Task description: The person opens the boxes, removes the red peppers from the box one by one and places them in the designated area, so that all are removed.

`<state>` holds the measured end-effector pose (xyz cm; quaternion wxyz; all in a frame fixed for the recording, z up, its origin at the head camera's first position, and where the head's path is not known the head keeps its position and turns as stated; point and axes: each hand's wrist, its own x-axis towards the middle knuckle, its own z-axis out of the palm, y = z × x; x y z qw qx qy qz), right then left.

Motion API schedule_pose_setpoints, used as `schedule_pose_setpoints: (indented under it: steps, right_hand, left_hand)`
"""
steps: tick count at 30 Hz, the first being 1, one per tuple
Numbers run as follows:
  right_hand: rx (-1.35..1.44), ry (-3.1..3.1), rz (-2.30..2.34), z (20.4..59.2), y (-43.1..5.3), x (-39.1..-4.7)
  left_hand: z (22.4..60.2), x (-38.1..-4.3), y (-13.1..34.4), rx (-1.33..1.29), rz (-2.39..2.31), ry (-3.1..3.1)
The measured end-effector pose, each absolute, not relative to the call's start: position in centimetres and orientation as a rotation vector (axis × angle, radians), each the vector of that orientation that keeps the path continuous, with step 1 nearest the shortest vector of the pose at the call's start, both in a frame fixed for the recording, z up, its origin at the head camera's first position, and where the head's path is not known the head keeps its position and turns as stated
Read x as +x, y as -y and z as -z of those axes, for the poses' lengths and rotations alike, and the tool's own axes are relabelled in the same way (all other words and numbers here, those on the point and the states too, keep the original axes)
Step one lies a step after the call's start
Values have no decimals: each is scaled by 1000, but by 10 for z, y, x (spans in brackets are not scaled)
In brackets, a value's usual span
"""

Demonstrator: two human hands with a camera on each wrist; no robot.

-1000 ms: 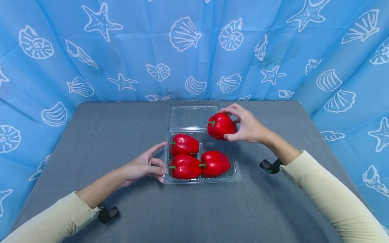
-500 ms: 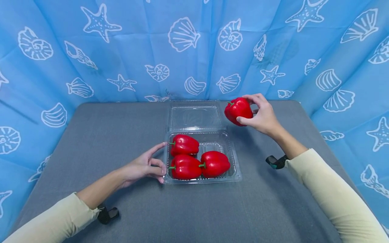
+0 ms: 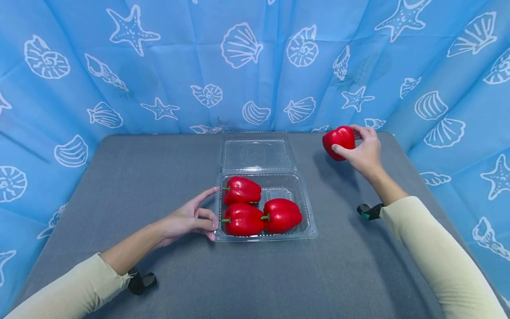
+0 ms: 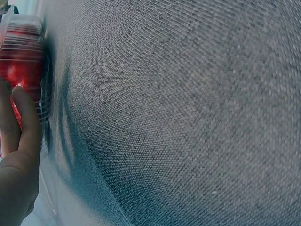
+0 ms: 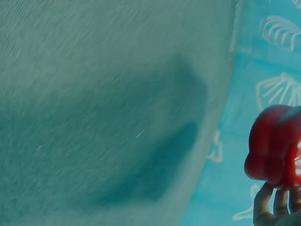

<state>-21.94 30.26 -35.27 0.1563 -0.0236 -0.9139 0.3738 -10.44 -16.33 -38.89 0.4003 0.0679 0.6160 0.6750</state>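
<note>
Three peppers (image 3: 256, 217) in container (image 3: 312, 223), fourth pepper (image 3: 338, 140) right

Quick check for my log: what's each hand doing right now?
Left hand: open, fingers touching the left side of the clear container.
Right hand: closed, holding a red pepper.

Plain, creased, pale cream sleeves (image 3: 442, 261) and small black wrist-worn devices (image 3: 137, 282)

Red pepper (image 5: 268, 146) against 3 fingers (image 5: 264, 197) of the right hand (image 5: 278, 214), shell-patterned curtain (image 5: 251, 75) behind, shadowed cloth (image 5: 94, 52) alongside
</note>
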Motion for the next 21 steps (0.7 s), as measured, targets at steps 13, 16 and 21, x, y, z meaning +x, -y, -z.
schedule_pose_setpoints:
  steps: [13, 16, 21]
  right_hand:
    - [-340, 2662, -1085, 369, -336, -222]
    - [-382, 2677, -1091, 373, -342, -222]
    - [-450, 2681, -1108, 379, -352, -223]
  left_hand:
    - [391, -105, 164, 190, -1712, -1551]
    - [390, -104, 164, 179, -1714, -1550]
    - [390, -105, 164, 172, -1711, -1556]
